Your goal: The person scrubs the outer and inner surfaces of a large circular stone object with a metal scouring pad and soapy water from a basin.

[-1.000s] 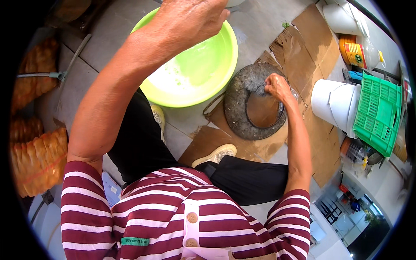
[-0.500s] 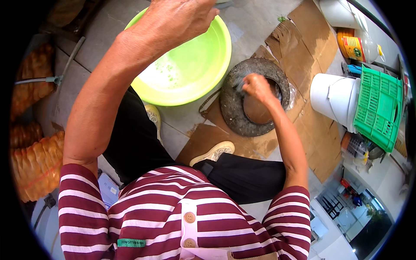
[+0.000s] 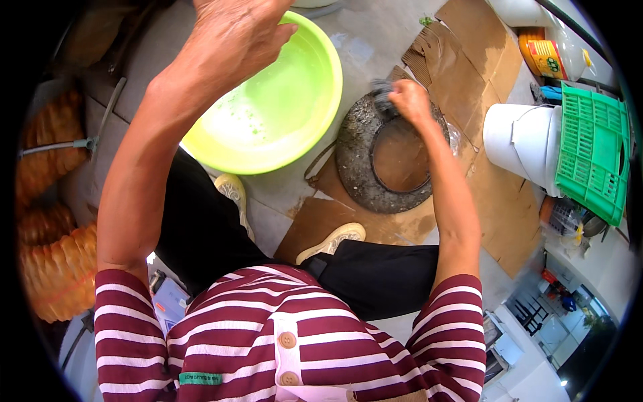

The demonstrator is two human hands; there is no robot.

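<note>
A dark, grimy ring with a wide round hole (image 3: 355,151) lies flat on brown cardboard in front of me. My right hand (image 3: 410,100) is closed round a grey scouring pad (image 3: 383,92), pressed to the ring's far side. The pad looks slightly blurred. Left of the ring stands a lime-green basin (image 3: 320,110) with water and some suds in it. My left hand (image 3: 241,33) is above the basin's far left part. Its thumb shows, but the fingers are hidden or cut off by the top edge.
A white bucket (image 3: 499,137) and a green plastic crate (image 3: 593,151) are to the right. Beyond them lies a bottle of orange liquid (image 3: 544,57). Cardboard sheets (image 3: 492,201) cover floor around the ring. Filled orange sacks (image 3: 60,271) are at the left.
My right hand and the scouring pad have moved slightly farther away along the ring's top. My left hand appears farther left. The whole view has also shifted a little.
</note>
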